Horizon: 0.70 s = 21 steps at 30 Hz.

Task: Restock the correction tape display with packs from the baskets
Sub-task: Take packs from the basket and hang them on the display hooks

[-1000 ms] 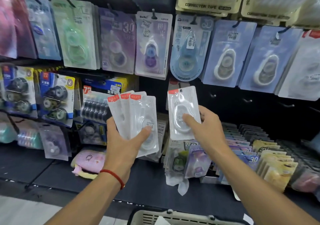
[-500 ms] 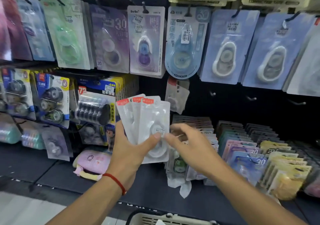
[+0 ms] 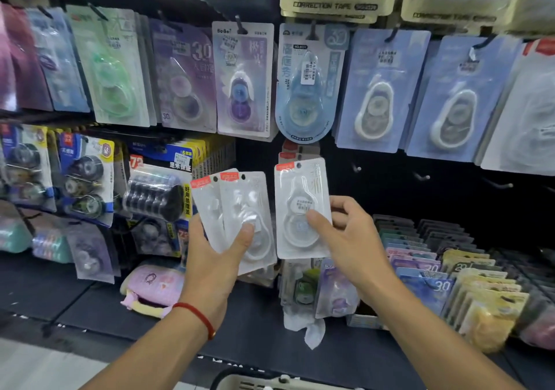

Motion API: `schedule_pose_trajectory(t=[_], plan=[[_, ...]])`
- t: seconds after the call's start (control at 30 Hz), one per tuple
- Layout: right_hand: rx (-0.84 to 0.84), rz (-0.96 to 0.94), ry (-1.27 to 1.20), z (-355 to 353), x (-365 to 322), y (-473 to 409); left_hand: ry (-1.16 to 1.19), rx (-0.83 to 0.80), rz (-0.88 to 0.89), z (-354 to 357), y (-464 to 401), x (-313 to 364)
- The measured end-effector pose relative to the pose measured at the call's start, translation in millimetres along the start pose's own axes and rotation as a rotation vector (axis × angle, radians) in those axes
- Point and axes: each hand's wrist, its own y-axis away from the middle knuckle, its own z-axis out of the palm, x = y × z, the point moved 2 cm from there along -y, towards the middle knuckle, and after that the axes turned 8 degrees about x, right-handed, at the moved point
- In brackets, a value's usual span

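Since half a second earlier, the right hand (image 3: 350,239) has gone from reaching into the fan of packs to holding one clear correction tape pack (image 3: 301,209) apart from the rest, raised toward the display. The thumb presses the pack's front near the barcode label and the fingers curl behind its right edge; this low grip leaves the top of the pack, with its red tab and hang hole, free for threading.

The left hand (image 3: 216,257) grips the remaining packs (image 3: 237,212) in a fan, thumb across the front and fingers behind. Two red tabs are visible in the fan, so at least two packs remain. Fanning keeps each top edge separate, so a single pack can be drawn off without disturbing the others.

Directly above the raised pack, more red-tabbed packs (image 3: 292,152) of what appears to be the same product hang on a peg below the blue correction tape card (image 3: 306,89). This is judged to be the target peg. The hang hole must line up with the peg tip before the pack is pushed back. Bare pegs (image 3: 357,168) stand to the right against the dark panel.

A basket rim (image 3: 258,382) shows at the bottom edge, below the hands; its contents are not visible.
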Motion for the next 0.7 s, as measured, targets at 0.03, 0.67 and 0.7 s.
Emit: schedule_pose_trajectory(t=[0.03,0.67,0.7], plan=[[0.0,0.002,-0.002,0,-1,0,-0.018,0.015,0.023,-1,-1,1],[0.059,-0.099,0.458,6,-1,-8,-0.142,0.069,0.225,-8,0,14],[0.055,-0.141,0.503,7,0,-8,-0.142,0.056,0.226,-7,1,14]])
